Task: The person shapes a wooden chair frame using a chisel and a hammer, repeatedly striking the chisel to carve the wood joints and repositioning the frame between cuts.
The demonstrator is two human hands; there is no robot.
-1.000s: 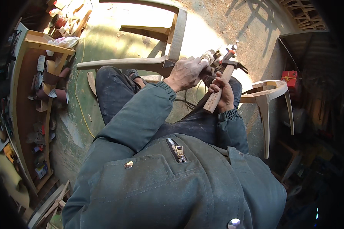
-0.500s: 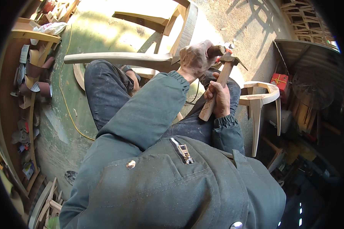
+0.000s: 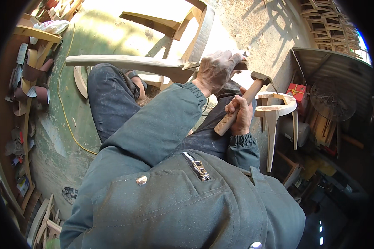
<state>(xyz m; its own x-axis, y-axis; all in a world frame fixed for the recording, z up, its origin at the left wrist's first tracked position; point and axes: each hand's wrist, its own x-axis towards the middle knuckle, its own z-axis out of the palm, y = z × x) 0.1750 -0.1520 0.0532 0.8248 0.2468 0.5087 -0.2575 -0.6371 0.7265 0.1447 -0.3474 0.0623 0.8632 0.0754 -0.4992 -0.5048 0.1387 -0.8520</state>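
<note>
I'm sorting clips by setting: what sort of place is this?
Most likely a woodworking shop, perhaps for furniture: the right hand holds a hammer, a bare wooden frame with legs is at the right, and curled, sandpaper-like sheets are at the left.

- Head view: left fisheye of a head-worn pair — faces steeply down, upright.
- Jacket front (image 3: 162,203) nearest, filling lower centre; left hand (image 3: 215,72) and right hand (image 3: 242,114) farther off, above centre.
- Floor (image 3: 108,37) beyond — view bows toward dark rim.

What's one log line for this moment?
left hand: gripping wooden piece; right hand: gripping hammer; pale wooden frame: standing right of hammer
</note>
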